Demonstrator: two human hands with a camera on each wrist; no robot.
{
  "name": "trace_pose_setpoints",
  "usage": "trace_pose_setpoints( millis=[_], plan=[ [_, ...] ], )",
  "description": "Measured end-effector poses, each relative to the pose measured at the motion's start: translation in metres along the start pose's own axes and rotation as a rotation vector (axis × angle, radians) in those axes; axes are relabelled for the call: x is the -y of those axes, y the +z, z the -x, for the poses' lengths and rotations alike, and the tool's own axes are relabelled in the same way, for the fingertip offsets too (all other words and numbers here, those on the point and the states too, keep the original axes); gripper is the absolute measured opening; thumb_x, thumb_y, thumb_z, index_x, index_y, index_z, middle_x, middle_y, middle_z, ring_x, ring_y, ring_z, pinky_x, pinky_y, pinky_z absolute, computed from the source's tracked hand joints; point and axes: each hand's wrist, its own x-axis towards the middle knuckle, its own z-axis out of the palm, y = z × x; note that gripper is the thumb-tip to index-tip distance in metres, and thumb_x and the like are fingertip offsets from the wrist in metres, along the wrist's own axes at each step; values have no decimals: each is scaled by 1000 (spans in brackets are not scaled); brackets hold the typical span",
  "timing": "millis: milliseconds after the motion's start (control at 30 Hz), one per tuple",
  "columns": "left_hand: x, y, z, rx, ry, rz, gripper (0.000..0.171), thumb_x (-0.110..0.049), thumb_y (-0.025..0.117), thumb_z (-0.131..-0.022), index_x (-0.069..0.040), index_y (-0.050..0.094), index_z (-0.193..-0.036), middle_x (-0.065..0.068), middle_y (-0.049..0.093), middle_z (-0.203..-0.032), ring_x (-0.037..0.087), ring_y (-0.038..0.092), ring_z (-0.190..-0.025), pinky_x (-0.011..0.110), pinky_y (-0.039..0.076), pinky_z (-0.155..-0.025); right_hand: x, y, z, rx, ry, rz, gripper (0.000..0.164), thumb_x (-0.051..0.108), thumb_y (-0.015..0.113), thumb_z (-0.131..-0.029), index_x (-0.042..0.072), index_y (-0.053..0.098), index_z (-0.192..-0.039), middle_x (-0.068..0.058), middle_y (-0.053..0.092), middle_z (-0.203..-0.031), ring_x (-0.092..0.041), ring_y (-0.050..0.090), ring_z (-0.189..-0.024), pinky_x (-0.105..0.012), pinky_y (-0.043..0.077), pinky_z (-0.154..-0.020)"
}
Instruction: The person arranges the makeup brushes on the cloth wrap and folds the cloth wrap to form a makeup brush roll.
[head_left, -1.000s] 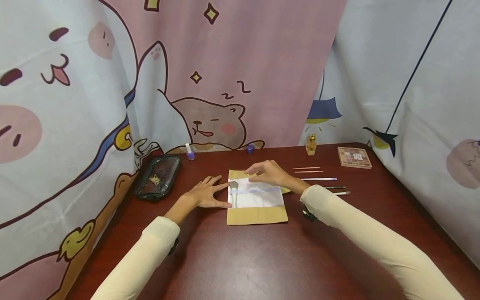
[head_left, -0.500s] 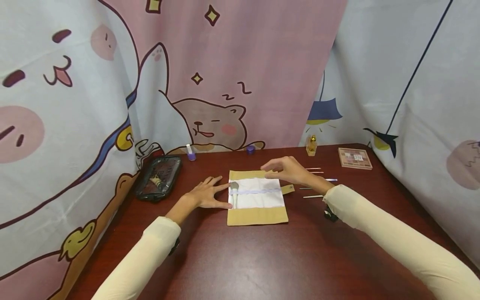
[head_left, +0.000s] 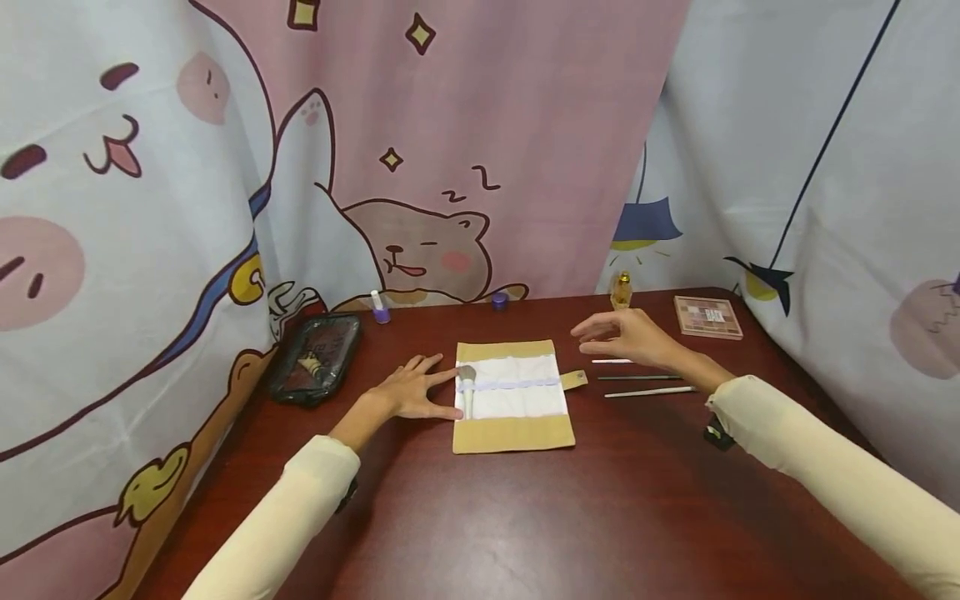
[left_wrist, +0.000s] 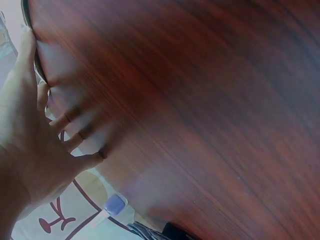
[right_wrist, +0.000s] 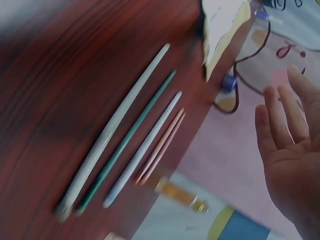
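A cream and white cloth brush roll (head_left: 517, 433) lies unfolded on the table, its snap tab out to the right. One makeup brush (head_left: 468, 392) with a grey head is in the roll at its left edge. My left hand (head_left: 408, 390) rests with spread fingers on the table, thumb and forefinger touching the roll's left edge. My right hand (head_left: 630, 337) hovers above the slim brushes right of the roll, fingers loosely bent and holding nothing. In the right wrist view lie a white-handled brush (right_wrist: 112, 127), a green one (right_wrist: 130, 137), a pale one (right_wrist: 145, 147) and two thin pink sticks (right_wrist: 162, 145).
A black-rimmed clear pouch (head_left: 315, 358) lies at the left. Along the back stand a purple nail polish bottle (head_left: 381, 310), a small purple jar (head_left: 499, 301) and a gold perfume bottle (head_left: 621, 292). An eyeshadow palette (head_left: 708, 317) lies at the back right. Printed curtains surround the table.
My right hand has moved right, from over the brush roll to above the loose brushes. My left hand has stayed at the roll's left edge.
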Motion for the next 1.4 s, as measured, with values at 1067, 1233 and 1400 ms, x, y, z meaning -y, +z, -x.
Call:
trace_pose_setpoints(
  millis=[1067,1233,1400],
  plan=[
    [4,8,-5,14,-17,-4,100,-91,54,-79,-45,26,-163,5,13,-174,35,15,-158,63,20,-123,-104,-58,107,30,183,180,19,27,92,-80,22,84,-97,10,79,-94,-1,68,-87,-17,48,-73],
    [2,7,-3,4,-13,-6,99,-89,56,-81,-44,26,-164,5,14,-174,35,15,-158,63,20,-123,-111,-56,114,9,159,237,20,32,94,-77,26,84,-93,15,78,-91,-1,68,-87,-18,48,-74],
    [0,2,1,6,-14,-17,98,-89,54,-82,-43,27,-164,5,14,-174,36,15,-158,63,21,-123,-116,-53,117,22,173,261,22,35,94,-76,28,84,-94,14,78,-91,1,67,-85,-21,50,-73]
  ],
)
